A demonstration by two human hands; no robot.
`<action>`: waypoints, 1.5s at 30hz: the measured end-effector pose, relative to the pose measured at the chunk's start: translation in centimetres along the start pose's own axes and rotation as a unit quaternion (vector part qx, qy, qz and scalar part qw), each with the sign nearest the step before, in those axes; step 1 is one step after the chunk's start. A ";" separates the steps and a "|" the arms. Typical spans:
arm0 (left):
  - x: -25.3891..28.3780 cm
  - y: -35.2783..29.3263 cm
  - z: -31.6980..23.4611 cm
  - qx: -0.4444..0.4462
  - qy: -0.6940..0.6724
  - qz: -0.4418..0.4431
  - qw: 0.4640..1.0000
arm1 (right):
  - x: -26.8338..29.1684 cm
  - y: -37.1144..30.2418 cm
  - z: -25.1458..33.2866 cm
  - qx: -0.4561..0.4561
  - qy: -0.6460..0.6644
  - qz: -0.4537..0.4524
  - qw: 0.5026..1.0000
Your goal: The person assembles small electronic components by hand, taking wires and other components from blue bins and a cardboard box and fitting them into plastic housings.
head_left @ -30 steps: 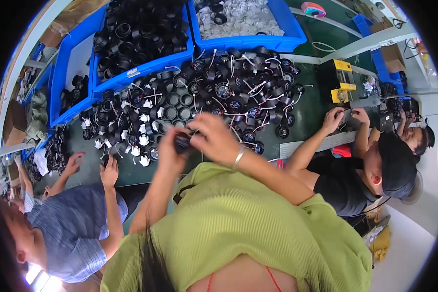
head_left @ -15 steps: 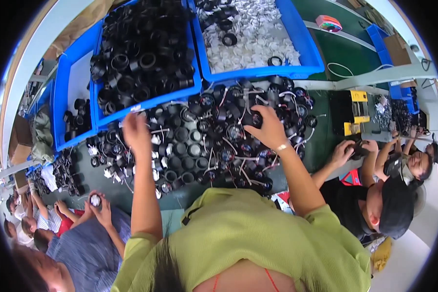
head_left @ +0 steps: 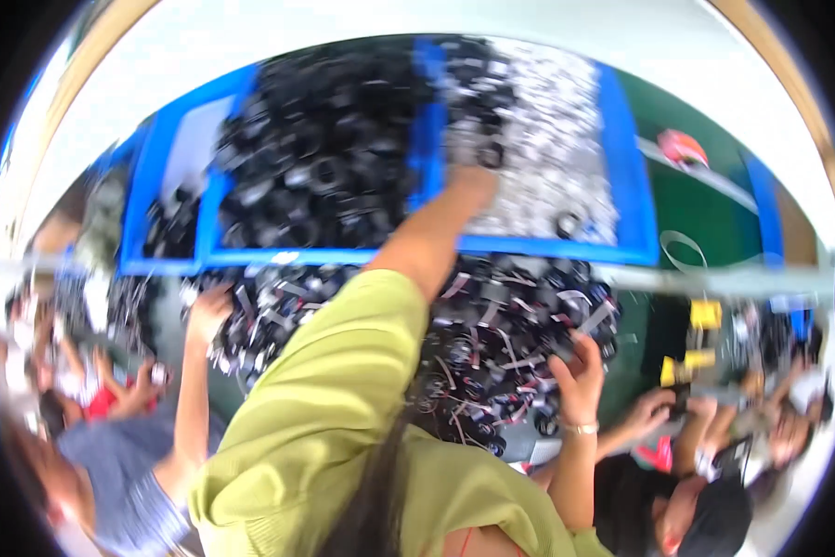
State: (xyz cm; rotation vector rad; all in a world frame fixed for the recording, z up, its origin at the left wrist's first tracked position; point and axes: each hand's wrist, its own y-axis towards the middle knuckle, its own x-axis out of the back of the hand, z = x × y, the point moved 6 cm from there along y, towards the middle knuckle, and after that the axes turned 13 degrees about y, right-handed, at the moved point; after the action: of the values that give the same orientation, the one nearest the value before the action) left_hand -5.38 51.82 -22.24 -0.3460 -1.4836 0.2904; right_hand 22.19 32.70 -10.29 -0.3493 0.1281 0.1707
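My left arm stretches forward over the blue bin wall, and my left hand (head_left: 473, 176) is among the black rings and white pieces (head_left: 547, 139) in the right-hand bin. Motion smears its fingers, so their grip cannot be made out. Over the right side of the heap of black round parts with pale cables (head_left: 491, 334), my right hand (head_left: 580, 376) is curled, thumb and fingers around what looks like a black round part (head_left: 567, 349). Blur hides that part's detail.
A blue bin (head_left: 287, 256) full of black rings stands left of the white-piece bin. A co-worker's hand (head_left: 210, 311) reaches to the heap's left edge. Another person (head_left: 654, 413) works at right, near yellow blocks (head_left: 705, 314). A red-orange round object (head_left: 683, 148) lies beyond.
My left hand has moved from above the heap, forward and right, into the right-hand bin. My right hand has drawn back and right. The left co-worker's hand has reached toward the heap. The view has shifted.
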 end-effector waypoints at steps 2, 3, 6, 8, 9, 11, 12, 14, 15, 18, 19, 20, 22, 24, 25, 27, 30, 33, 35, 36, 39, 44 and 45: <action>-0.3 0.5 -1.2 -0.012 0.017 -0.067 0.998 | 0.6 -0.4 0.0 0.053 -0.010 0.031 0.998; 0.1 -0.1 -2.1 -0.019 0.096 -0.139 0.985 | 0.7 -0.8 -0.1 0.037 -0.044 -0.001 0.998; 1.8 -1.9 -2.3 -0.002 -0.023 -0.240 0.970 | 0.5 -0.4 -1.2 0.035 -0.041 0.041 0.998; 2.1 -3.3 -0.4 -0.002 -0.184 -0.245 0.952 | -1.6 -0.5 -0.5 0.032 -0.033 0.087 0.995; 3.6 -4.9 -0.5 -0.021 -0.178 -0.228 0.957 | -2.0 -0.6 -0.2 0.036 -0.037 0.091 0.995; 4.5 -6.8 0.2 -0.011 -0.158 -0.213 0.964 | -3.3 -0.7 0.4 0.050 -0.059 0.108 0.991; 4.7 -6.7 0.5 -0.012 -0.131 -0.236 0.963 | -3.8 -0.6 0.1 0.058 -0.049 0.121 0.990; 6.9 -9.3 1.0 0.034 -0.217 -0.187 0.958 | -3.7 -0.7 0.6 0.091 -0.102 0.122 0.983; 8.0 -10.9 1.3 0.040 -0.220 -0.190 0.956 | -4.0 -1.0 1.0 0.118 -0.151 0.128 0.973; 9.6 -15.3 1.3 0.067 -0.314 -0.235 0.917 | -6.1 -3.2 2.9 0.104 -0.068 0.115 0.986; 9.0 -16.3 1.0 0.067 -0.319 -0.232 0.916 | -4.8 -2.8 2.1 0.102 -0.069 0.102 0.987; 8.4 -17.0 0.9 0.077 -0.429 -0.213 0.874 | -4.4 -2.8 2.1 0.104 -0.071 0.088 0.988; 7.1 -19.6 0.0 0.085 -0.536 -0.190 0.818 | -4.3 -3.5 1.5 0.078 0.005 0.105 0.991; 4.9 -23.2 -2.1 0.059 -0.758 -0.153 0.632 | -5.7 -5.1 2.4 0.058 0.030 0.106 0.992; 3.0 -24.1 -4.2 0.011 -0.851 -0.087 0.518 | -7.0 -6.2 3.1 0.059 0.028 0.106 0.992; 2.2 -28.4 -7.4 -0.058 -0.945 -0.022 0.321 | -9.1 -8.1 4.0 0.049 0.138 0.144 0.979; 0.7 -32.9 -8.8 -0.033 -0.968 0.016 0.248 | -11.5 -9.8 4.4 0.064 0.156 0.194 0.967; 1.3 -35.5 -8.6 -0.004 -0.956 -0.019 0.294 | -13.1 -11.2 5.2 0.155 0.100 0.168 0.968; 2.1 -35.9 -8.4 -0.019 -0.942 -0.090 0.322 | -14.4 -11.8 5.4 0.179 0.076 0.164 0.967; 3.0 -36.5 -7.9 -0.047 -0.941 -0.117 0.315 | -14.7 -12.1 5.3 0.200 0.059 0.155 0.966; 4.8 -39.3 -4.8 -0.092 -0.949 -0.212 0.214 | -18.2 -12.9 6.1 0.234 -0.041 0.189 0.953; 5.7 -43.1 -3.0 -0.111 -0.949 -0.199 0.217 | -21.5 -15.0 6.4 0.279 -0.080 0.259 0.921; 5.8 -43.1 -3.1 -0.111 -0.946 -0.202 0.230 | -21.6 -15.4 6.7 0.297 -0.077 0.262 0.915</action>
State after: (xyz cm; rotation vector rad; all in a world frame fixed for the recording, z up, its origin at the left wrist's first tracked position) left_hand -2.84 14.42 0.09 0.6656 -4.0395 -0.1864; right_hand 4.64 17.69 4.31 0.3186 0.1094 0.6739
